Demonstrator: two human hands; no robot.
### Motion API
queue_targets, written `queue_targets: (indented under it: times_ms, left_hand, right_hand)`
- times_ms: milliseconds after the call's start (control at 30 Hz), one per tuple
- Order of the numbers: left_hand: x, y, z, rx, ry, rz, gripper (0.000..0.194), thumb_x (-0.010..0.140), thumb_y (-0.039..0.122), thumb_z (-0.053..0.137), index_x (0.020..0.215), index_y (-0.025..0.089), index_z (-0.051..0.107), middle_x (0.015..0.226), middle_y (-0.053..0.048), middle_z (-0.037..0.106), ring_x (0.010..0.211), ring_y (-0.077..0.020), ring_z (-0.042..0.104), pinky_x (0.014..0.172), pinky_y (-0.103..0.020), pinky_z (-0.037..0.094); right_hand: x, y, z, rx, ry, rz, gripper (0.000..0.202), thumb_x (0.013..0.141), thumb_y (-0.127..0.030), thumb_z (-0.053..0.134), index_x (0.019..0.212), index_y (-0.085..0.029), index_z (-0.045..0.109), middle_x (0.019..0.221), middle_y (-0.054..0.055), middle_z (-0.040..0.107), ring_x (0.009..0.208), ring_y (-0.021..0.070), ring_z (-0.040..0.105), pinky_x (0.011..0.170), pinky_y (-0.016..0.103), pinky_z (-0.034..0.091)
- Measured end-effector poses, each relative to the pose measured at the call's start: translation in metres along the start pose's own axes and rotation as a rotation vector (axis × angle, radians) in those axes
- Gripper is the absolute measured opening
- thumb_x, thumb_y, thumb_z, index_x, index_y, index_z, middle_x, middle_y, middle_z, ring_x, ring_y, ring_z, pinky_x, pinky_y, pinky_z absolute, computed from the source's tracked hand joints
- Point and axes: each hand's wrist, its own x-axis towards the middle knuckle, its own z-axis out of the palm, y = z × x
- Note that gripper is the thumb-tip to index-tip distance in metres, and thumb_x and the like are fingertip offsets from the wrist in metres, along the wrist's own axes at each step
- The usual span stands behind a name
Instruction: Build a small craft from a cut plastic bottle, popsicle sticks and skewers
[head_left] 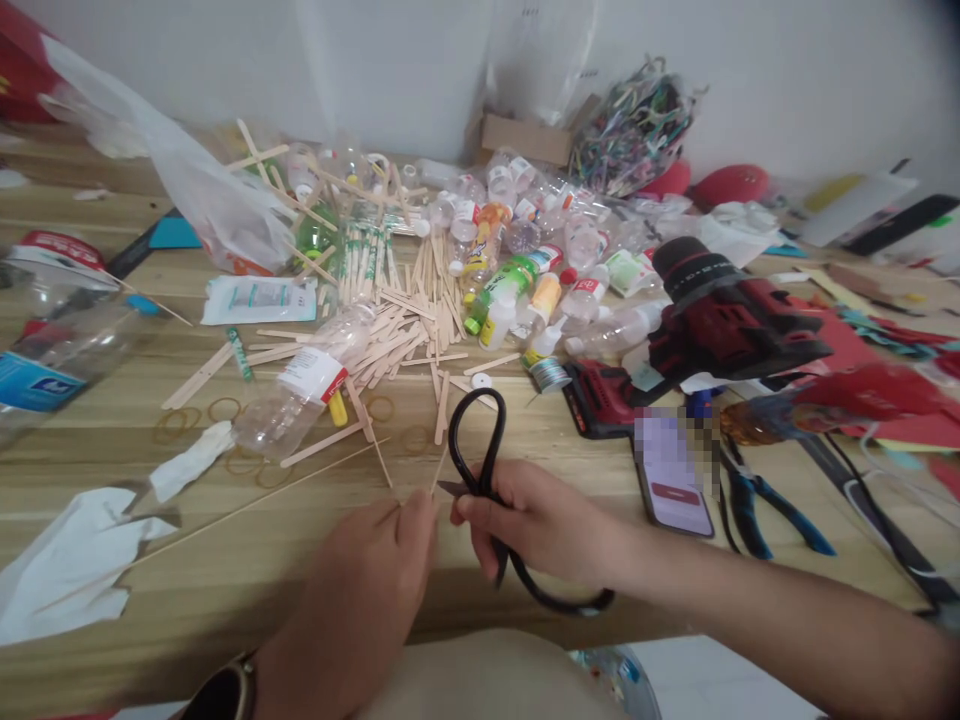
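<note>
Left hand: fingertips (429, 505) of the left hand (367, 585) pinched narrow, thumb against forefinger, over thin wood.
Thin wooden stick: in the left hand's pinch (383, 464); two slender ends rise from it in a V. Whether one bent piece or two, cannot tell.
Reason for pinch: probably to steady so slight a piece close to its held part, leaving the ends free.
Right hand: closed around the middle of a pair of scissors (489, 466), near where the handles meet; one black loop stands above the fist, the other trails below.
Reason for grip: seemingly a carrying hold, the fingers wrapped outside the loops as far as visible, giving control of the tool's direction.
Blade: pointing left, just beside the left fingertips; contact with the wood cannot be told.
Position of wood: at and just beyond the left fingertips, left of the right hand and near it.
Long skewer: on the desk (247, 575), left of the left hand, one end across white paper (67, 565).
Craft sticks: loose heap (405, 330) beyond both hands, within apparent reach.
Right side: phone (679, 490), pliers (750, 510) and red-black drill (739, 325), apparently set aside from the working spot.
</note>
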Motion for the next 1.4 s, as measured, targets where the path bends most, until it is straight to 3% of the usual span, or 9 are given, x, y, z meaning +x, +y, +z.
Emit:
queue_targets:
  times_ms: [67, 233, 400, 600, 767, 933, 1133, 1300, 1400]
  left_hand:
    - [-0.001, 0.000, 0.002, 0.083, 0.023, 0.052, 0.030, 0.081, -0.002, 0.035, 0.082, 0.018, 0.058, 0.062, -0.005, 0.065, 0.054, -0.0221, 0.064, 0.050, -0.031, 0.051]
    - [-0.001, 0.000, 0.003, 0.055, -0.022, 0.017, 0.027, 0.085, 0.002, 0.036, 0.084, 0.019, 0.057, 0.066, -0.003, 0.068, 0.057, -0.0190, 0.065, 0.055, -0.029, 0.053]
    - [-0.002, -0.001, 0.004, 0.083, 0.046, 0.058, 0.030, 0.084, -0.001, 0.034, 0.081, 0.018, 0.057, 0.061, -0.002, 0.064, 0.051, -0.0184, 0.062, 0.050, -0.028, 0.050]
    - [0.000, 0.004, 0.003, 0.052, -0.012, -0.015, 0.027, 0.084, 0.000, 0.039, 0.079, 0.019, 0.057, 0.063, -0.003, 0.067, 0.055, -0.0185, 0.065, 0.055, -0.028, 0.053]
    - [-0.001, 0.002, 0.001, 0.082, -0.027, 0.042, 0.024, 0.080, 0.000, 0.043, 0.083, 0.017, 0.059, 0.063, -0.003, 0.067, 0.052, -0.0193, 0.063, 0.052, -0.030, 0.054]
    - [0.000, 0.003, 0.001, 0.014, -0.044, -0.039, 0.023, 0.084, 0.003, 0.041, 0.080, 0.018, 0.059, 0.063, -0.003, 0.068, 0.053, -0.0179, 0.064, 0.052, -0.027, 0.052]
    - [-0.007, 0.000, 0.003, 0.080, -0.001, 0.046, 0.031, 0.082, -0.001, 0.034, 0.081, 0.018, 0.059, 0.062, -0.005, 0.067, 0.053, -0.0201, 0.065, 0.052, -0.031, 0.055]
    - [-0.005, -0.002, 0.008, 0.040, 0.142, 0.012, 0.032, 0.098, 0.019, 0.029, 0.095, 0.014, 0.061, 0.066, -0.008, 0.072, 0.055, -0.0217, 0.069, 0.048, -0.031, 0.054]
    - [0.000, 0.001, 0.003, -0.005, 0.162, -0.032, 0.037, 0.100, 0.024, 0.027, 0.092, 0.015, 0.062, 0.061, -0.005, 0.071, 0.052, -0.0215, 0.069, 0.045, -0.031, 0.053]
  right_hand:
    - [0.000, -0.002, 0.001, 0.106, -0.064, 0.041, 0.047, 0.103, -0.024, 0.030, 0.069, -0.015, 0.061, 0.059, 0.000, 0.063, 0.050, 0.0094, 0.052, 0.051, 0.020, 0.040]
    - [-0.001, 0.008, 0.006, -0.431, 0.258, -0.135, 0.017, 0.090, -0.012, 0.049, 0.093, -0.011, 0.066, 0.083, 0.011, 0.070, 0.079, 0.0204, 0.062, 0.057, 0.026, 0.039]
    - [0.001, 0.011, 0.006, 0.077, -0.037, -0.028, 0.049, 0.103, -0.024, 0.032, 0.065, -0.015, 0.061, 0.058, 0.002, 0.064, 0.053, 0.0103, 0.054, 0.054, 0.020, 0.040]
    - [-0.002, 0.011, 0.005, -0.405, 0.235, -0.114, 0.015, 0.089, -0.011, 0.053, 0.093, -0.012, 0.067, 0.082, 0.010, 0.070, 0.077, 0.0193, 0.063, 0.057, 0.024, 0.039]
    - [-0.001, 0.005, 0.004, -0.018, -0.023, -0.003, 0.049, 0.102, -0.024, 0.035, 0.060, -0.016, 0.060, 0.059, 0.002, 0.063, 0.056, 0.0113, 0.057, 0.057, 0.021, 0.041]
    - [-0.002, 0.007, 0.007, -0.509, 0.239, -0.157, 0.016, 0.088, -0.009, 0.052, 0.093, -0.012, 0.066, 0.081, 0.010, 0.069, 0.077, 0.0203, 0.062, 0.055, 0.025, 0.037]
    - [0.002, 0.000, 0.004, 0.033, -0.012, 0.011, 0.044, 0.100, -0.021, 0.041, 0.059, -0.016, 0.057, 0.058, 0.000, 0.062, 0.055, 0.0098, 0.056, 0.056, 0.020, 0.039]
    - [0.003, 0.003, 0.015, -0.453, 0.244, -0.016, 0.016, 0.094, -0.024, 0.052, 0.099, -0.013, 0.063, 0.079, 0.007, 0.069, 0.062, 0.0168, 0.060, 0.051, 0.027, 0.029]
    - [0.003, 0.007, 0.021, -0.603, 0.283, -0.111, 0.012, 0.096, -0.021, 0.050, 0.098, -0.015, 0.060, 0.081, 0.006, 0.068, 0.068, 0.0193, 0.061, 0.052, 0.030, 0.027]
